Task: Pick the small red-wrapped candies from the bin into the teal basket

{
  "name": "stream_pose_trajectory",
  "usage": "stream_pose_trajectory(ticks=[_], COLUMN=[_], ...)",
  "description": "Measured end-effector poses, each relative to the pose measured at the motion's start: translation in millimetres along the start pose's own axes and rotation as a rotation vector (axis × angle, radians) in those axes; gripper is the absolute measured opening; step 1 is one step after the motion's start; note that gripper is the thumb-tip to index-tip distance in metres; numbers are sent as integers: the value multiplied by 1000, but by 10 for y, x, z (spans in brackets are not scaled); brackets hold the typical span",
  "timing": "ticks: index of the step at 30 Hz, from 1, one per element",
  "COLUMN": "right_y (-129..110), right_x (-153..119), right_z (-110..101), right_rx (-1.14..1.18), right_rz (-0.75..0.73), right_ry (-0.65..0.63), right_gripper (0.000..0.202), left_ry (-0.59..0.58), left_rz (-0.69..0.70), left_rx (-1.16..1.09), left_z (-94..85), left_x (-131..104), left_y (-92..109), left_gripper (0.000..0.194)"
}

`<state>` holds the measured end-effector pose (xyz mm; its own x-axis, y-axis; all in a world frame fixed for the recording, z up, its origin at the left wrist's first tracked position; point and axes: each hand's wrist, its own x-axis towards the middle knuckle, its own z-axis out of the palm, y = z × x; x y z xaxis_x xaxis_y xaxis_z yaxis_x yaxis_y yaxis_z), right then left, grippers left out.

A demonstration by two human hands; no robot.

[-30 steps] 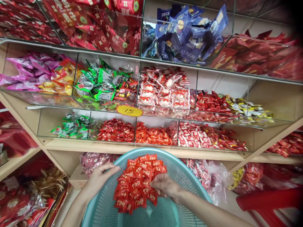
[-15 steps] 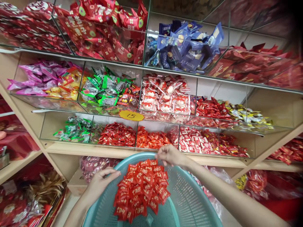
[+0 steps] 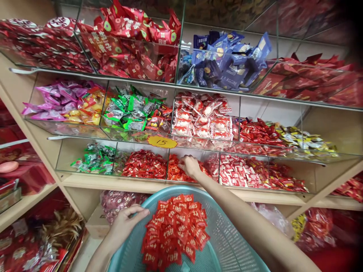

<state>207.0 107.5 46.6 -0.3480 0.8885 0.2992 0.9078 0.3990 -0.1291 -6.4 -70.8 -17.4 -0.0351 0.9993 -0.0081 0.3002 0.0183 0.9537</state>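
My left hand [image 3: 126, 223] grips the left rim of a teal plastic basket [image 3: 131, 247], thumb lying along the top edge. Inside the basket is a heap of small red wrapped candies [image 3: 176, 230] with gold print. My right hand [image 3: 190, 166] reaches over the basket into a bottom-row shelf compartment, among similar red candies [image 3: 173, 170]. Its fingers are curled down; whatever may be in them is hidden. A glass divider stands just left of that hand.
Above the right hand, the middle shelf's glass front carries a yellow tag [image 3: 162, 142] marked 15. Neighbouring compartments hold darker red candies [image 3: 144, 164] and pink-and-white candies [image 3: 241, 170]. A wooden shelf edge [image 3: 119, 182] runs behind the basket.
My right hand has moved from above the basket's far rim forward into the red candy compartment. My left hand stays on the rim. The whole view has shifted slightly.
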Motion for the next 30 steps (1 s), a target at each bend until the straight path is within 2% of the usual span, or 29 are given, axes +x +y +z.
stream_pose_trajectory(ticks=[8, 14, 19, 22, 25, 30], right_y=[-47, -39, 83, 163, 243, 362], right_x=[1, -140, -648, -1077, -1491, -1990], right_z=[-19, -259, -597, -709, -656, -374], right_rx=[-32, 36, 227, 313, 374, 394], right_rz=[-37, -78, -136, -143, -126, -93], right_ry=[37, 127, 248, 201, 65, -151], right_gripper=[17, 20, 21, 22, 22, 19], left_ry=[7, -3, -16, -5, 2, -9], left_rz=[-28, -31, -28, -47, -44, -47], left_rx=[29, 46, 8, -16, 15, 25], left_z=[-13, -13, 1, 12, 16, 12], left_x=[-7, -9, -35, -38, -34, -33], left_y=[22, 58, 138, 154, 142, 123], left_gripper=[25, 27, 27, 26, 27, 27])
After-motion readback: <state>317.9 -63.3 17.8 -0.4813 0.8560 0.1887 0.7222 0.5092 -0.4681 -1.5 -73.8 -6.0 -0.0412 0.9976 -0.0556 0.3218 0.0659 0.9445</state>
